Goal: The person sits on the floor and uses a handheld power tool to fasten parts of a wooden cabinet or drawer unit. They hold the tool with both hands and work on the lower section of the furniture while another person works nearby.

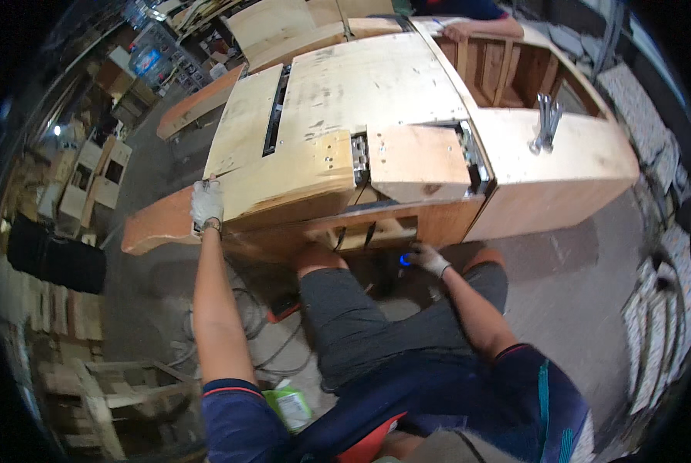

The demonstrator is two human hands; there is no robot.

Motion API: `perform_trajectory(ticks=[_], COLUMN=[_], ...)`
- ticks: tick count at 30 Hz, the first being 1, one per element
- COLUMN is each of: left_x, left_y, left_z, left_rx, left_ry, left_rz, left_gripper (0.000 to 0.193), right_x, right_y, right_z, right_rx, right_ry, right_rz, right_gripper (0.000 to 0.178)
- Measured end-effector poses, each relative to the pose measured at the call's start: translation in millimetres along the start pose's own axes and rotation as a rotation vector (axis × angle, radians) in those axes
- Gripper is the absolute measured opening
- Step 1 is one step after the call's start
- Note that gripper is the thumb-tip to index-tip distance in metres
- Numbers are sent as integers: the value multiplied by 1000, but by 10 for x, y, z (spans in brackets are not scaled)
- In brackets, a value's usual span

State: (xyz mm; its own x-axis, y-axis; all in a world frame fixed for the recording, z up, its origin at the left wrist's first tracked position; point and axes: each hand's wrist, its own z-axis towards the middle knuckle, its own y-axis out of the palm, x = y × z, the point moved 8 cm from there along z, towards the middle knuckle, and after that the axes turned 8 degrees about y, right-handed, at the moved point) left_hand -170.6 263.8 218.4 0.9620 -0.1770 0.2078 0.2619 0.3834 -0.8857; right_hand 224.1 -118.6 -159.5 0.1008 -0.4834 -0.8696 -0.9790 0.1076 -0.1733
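Observation:
In front of me lies a large wooden furniture frame [376, 77] with pale plywood panels and metal hinge parts. My left hand [206, 204], in a white glove, is closed over its near left corner, beside an orange-brown curved wooden leg [160, 220]. My right hand [429, 260], gloved too, is low between my knees, just below an opening in the frame's reddish-brown front board [453, 220]. Its fingers are closed on a small object with a bright blue round end [405, 260]; the rest of it is too small and blurred to name.
Several metal tools [546, 123] lie on the pale right-hand section, next to an open wooden compartment [508, 69]. Another person's hand [461, 29] rests on the far edge. Cables [249, 324] and a red-and-black object [284, 309] lie on the floor. Wood scraps [60, 309] stand left.

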Motion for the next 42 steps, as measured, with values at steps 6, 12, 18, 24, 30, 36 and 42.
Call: perform_trajectory(ticks=[6,12,18,24,30,36,42], left_x=[71,-68,-55,-10,-5,45,-61], left_y=[42,31,6,20,53,72,91], left_z=[81,-5,13,-6,7,20,10], left_rx=[5,-10,20,24,-22,-27,-33], left_ry=[28,23,54,48,34,37,18], left_rz=[-69,-54,-60,-86,-96,-76,-68], left_gripper=[63,65,64,63,63,65,67], right_x=[126,-98,-57,42,132,65,-244], right_y=[-30,-7,7,20,30,-24,11], right_z=[49,-80,-38,51,131,53,-163], right_rx=[71,10,52,24,28,87,-17], right_ry=[10,66,-6,7,22,-14,5], right_rz=[14,22,-48,39,82,25,32], right_gripper=[54,60,60,57,59,43,56])
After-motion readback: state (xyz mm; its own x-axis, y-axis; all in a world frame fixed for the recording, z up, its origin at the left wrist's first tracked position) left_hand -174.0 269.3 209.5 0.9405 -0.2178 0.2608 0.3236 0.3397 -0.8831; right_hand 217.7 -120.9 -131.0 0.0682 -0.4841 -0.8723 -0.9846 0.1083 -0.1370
